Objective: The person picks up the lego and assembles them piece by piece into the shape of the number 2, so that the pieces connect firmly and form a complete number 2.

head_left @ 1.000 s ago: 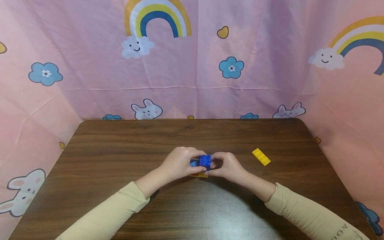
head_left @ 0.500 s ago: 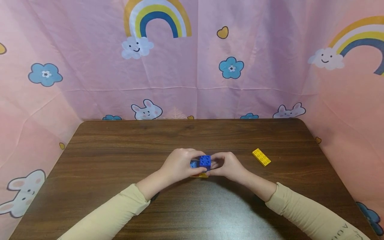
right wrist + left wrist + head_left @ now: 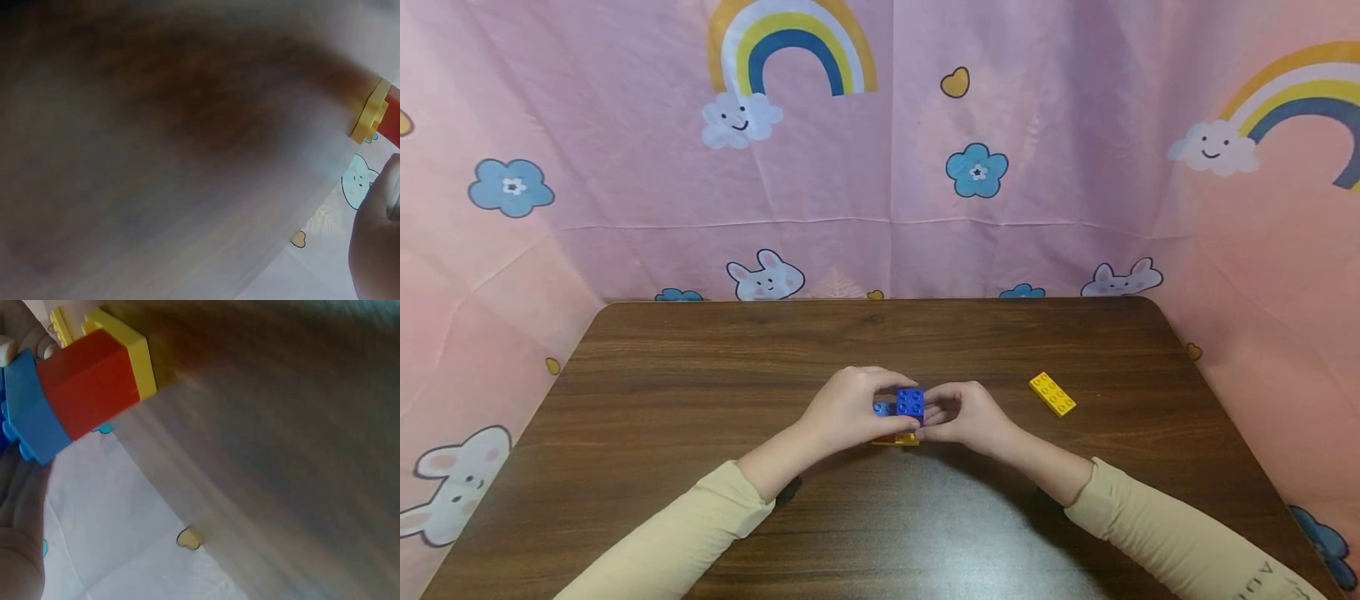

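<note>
Over the middle of the bench [image 3: 700, 375], the left hand [image 3: 846, 408] pinches the dark blue brick [image 3: 910, 400]; the right hand [image 3: 973, 417] curls its fingers against its right side. Covering only part of the light blue brick [image 3: 880, 409], it could tilt loose if pressed off-centre. 1 yellow plate [image 3: 1052, 394] lies apart on dark wood-grain; pink printed cloth [image 3: 895, 183] hangs on 3 sides.

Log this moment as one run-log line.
left hand: grips brick stack; right hand: holds stack from right; stack, top down: dark blue brick, light blue brick, red brick, yellow base; loose yellow plate: on table
</note>
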{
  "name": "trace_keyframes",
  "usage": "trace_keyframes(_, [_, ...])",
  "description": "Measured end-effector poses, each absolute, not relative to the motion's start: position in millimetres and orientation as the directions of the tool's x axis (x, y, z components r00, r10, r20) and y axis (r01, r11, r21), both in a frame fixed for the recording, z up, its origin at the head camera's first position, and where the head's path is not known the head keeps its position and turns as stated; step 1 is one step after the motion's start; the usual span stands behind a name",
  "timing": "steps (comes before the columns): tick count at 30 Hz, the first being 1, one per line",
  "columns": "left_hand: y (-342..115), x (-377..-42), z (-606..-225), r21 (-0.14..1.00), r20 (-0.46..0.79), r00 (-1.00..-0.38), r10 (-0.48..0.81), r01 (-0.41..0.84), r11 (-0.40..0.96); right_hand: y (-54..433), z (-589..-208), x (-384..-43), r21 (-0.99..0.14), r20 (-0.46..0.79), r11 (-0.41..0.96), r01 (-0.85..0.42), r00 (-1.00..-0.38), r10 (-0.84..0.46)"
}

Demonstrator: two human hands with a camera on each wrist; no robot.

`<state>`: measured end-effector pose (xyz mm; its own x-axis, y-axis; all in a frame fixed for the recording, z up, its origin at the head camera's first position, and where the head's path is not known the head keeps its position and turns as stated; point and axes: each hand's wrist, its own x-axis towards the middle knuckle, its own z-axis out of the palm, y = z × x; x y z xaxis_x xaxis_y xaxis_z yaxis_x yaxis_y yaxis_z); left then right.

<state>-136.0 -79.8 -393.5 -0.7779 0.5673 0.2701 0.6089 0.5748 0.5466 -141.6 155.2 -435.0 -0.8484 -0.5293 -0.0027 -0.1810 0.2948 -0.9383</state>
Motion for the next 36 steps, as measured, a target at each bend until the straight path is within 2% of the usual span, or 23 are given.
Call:
trace_keyframes(4, [-78, -136, -397, 0.597, 0.27, -0.794, 0.545, 0.582, 0.552, 153, -435, -141, -0.941, -0.024, 0.302, -0.152, -0.861, -0.508])
trace_keyframes(14, [-77, -135, -402, 0.613, 0.288, -0.803, 0.521, 0.573, 0.544, 152, -436, -137, -0.94, -0.053, 0.327, -0.099, -0.903, -0.426])
trace_keyframes(24, [-78, -136, -402, 0.488, 0.345, -0.756, 0.557, 0.651, 0.582, 152, -434, -135, -0.938, -0.015, 0.314, -0.143, -0.893, -0.45])
trace_keyframes(31, [-77, -139, -397, 0.422, 0.326, -0.726, 0.605, 0.685, 0.595, 152, -436, -136, -0.935, 0.014, 0.308, -0.174, -0.888, -0.459])
trace_keyframes(36, [-77, -141, -392, 0.418, 0.291, -0.717, 0.633, 0.691, 0.59, 152, -435, -136, -0.932, 0.027, 0.309, -0.19, -0.887, -0.461])
